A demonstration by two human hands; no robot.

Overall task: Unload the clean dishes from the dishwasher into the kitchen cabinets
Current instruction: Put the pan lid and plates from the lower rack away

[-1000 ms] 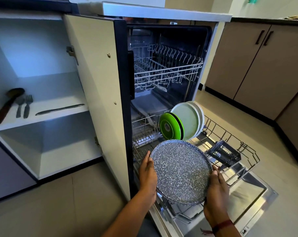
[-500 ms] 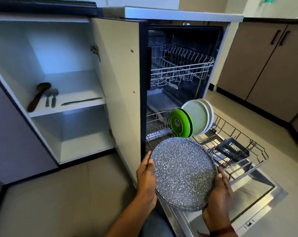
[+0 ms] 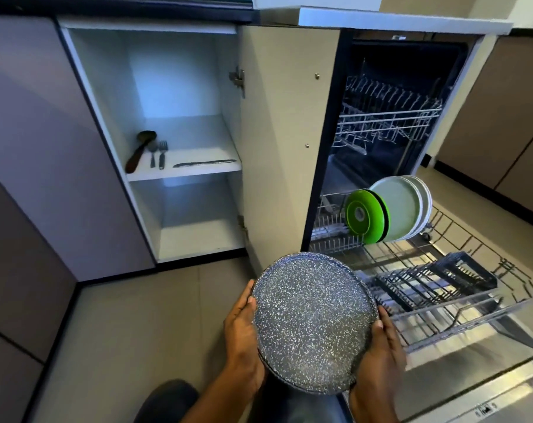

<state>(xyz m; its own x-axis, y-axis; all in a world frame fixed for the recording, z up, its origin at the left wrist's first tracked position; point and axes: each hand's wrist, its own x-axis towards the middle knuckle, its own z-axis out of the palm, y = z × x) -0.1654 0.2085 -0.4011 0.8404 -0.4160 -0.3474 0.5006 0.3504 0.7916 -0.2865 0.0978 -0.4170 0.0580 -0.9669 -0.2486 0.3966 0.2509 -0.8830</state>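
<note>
I hold a round grey speckled plate (image 3: 312,322) in front of me, above the floor and just left of the pulled-out lower rack (image 3: 442,303). My left hand (image 3: 243,337) grips its left rim and my right hand (image 3: 378,358) grips its right rim. Upright in the rack stand bright green plates (image 3: 364,216) and pale green and white plates (image 3: 402,207). The dishwasher's upper rack (image 3: 387,117) holds nothing that I can see. To the left, an open cabinet (image 3: 179,141) has a wooden spoon, two forks and a knife on its middle shelf (image 3: 198,172).
The cabinet's open door (image 3: 286,132) stands edge-on between the cabinet and the dishwasher. The dishwasher door (image 3: 488,377) lies flat over the floor at lower right. Brown closed cabinets (image 3: 503,117) line the right wall. A dark cutlery basket (image 3: 436,282) sits in the lower rack.
I have lifted the speckled plate off the lower rack and carried it left, away from the dishwasher. The view has turned left, so the open cabinet sits nearer the middle.
</note>
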